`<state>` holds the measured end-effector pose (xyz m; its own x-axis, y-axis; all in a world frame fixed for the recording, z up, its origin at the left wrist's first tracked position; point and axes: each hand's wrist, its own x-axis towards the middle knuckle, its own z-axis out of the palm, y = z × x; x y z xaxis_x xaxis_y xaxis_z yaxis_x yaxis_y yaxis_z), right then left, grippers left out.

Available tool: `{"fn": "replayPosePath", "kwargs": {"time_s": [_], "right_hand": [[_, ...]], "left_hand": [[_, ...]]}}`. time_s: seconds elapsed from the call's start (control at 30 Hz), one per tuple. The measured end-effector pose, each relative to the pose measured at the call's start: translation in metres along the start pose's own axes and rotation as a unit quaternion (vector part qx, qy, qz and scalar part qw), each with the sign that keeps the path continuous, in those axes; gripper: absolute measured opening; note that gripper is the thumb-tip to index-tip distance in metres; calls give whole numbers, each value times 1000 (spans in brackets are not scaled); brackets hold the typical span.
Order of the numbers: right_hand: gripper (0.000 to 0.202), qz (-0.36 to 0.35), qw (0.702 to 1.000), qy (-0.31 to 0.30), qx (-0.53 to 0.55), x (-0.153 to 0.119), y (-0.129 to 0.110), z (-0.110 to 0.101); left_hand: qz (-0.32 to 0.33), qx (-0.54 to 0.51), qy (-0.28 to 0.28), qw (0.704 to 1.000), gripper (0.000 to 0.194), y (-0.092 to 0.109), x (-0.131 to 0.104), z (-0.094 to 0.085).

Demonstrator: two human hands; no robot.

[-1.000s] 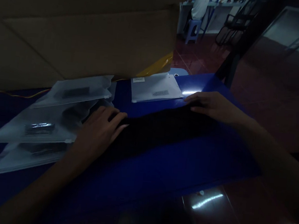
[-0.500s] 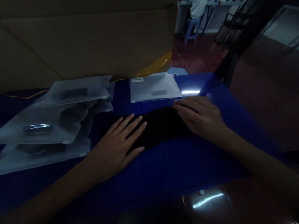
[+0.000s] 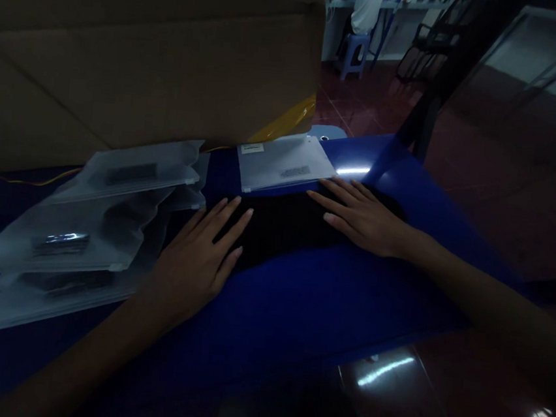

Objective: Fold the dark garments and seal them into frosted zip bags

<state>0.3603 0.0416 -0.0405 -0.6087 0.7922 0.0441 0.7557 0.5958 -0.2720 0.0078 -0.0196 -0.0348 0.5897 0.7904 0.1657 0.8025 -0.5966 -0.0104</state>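
A piece of black cloth [image 3: 281, 225] lies stretched out on the blue tabletop [image 3: 309, 297]; its exact kind is too dark to make out. My left hand [image 3: 199, 253] rests on its left end, fingers spread. On the right part lies my right hand [image 3: 360, 216], flat with the fingers apart, and some of the cloth shows beyond it. Just behind the cloth is a flat white zip bag [image 3: 287, 163] with a label and printing. Several frosted zip bags [image 3: 104, 218] with dark contents are stacked left of my left hand.
A large cardboard box [image 3: 148, 71] with yellow tape stands along the back of the table. Beside the table's right end rises a dark post [image 3: 426, 128]. Farther off, a person [image 3: 366, 7] sits on a blue stool [image 3: 354, 55], near a dark chair [image 3: 437, 37].
My right hand has gone from pinching the cloth's right end to lying flat on it. The left hand has slid a little left, and more cloth shows at the right.
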Motion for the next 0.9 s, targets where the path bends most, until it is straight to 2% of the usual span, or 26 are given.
{"fn": "replayPosePath", "kwargs": {"time_s": [0.17,0.27,0.47,0.6,0.8,0.9], "right_hand": [[65,25,999,31,12,1,1,-9],[59,17,998,61,-9,2,1,-10],[62,-3,998,47,-48,0,2,2],[58,10,995,70,-75,1,1,-1],[71,99,986,72,-112,2,17,-20],[65,145,985,51,-82,2,25,-27]], "left_hand": [[-22,-35,-52,998,63,-6,0,1],[-36,-46,-69,996,63,-5,-1,1],[-37,-54,-77,995,65,-5,-1,2],[-31,-53,-69,996,65,-7,-1,3],[-26,-58,-49,997,64,-7,-3,6],[-38,-66,-48,996,64,-6,-2,6]]}}
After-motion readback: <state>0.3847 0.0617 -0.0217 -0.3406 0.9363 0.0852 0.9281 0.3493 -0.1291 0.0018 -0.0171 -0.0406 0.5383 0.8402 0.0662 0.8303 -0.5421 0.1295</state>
